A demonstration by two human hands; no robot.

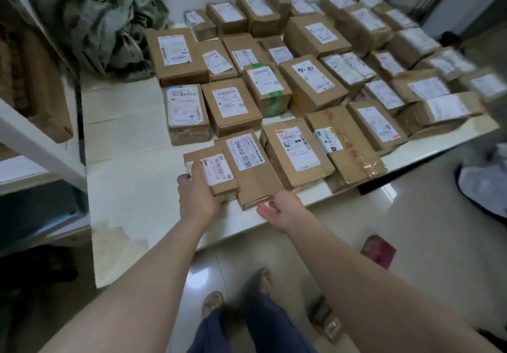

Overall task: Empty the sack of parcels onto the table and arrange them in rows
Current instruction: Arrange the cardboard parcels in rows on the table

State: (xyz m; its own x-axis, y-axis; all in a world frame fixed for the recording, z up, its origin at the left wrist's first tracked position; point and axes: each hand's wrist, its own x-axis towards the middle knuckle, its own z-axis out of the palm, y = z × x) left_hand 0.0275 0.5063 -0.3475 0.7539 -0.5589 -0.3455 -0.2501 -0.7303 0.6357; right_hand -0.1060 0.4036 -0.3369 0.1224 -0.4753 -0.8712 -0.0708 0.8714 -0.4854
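Several brown cardboard parcels with white labels lie in rows on the white table (129, 166). My left hand (196, 196) grips a small flat parcel (211, 170) at the front left end of the nearest row, thumb on top. My right hand (279, 210) touches the near edge of the long flat parcel (248, 169) beside it, fingers relaxed. The crumpled green sack (93, 21) lies at the table's back left corner.
A shelf frame (38, 133) stands along the left. The floor below holds a small red box (380, 251) and a brown parcel (326, 319) by my feet. A white bag (485, 180) lies on the floor at right.
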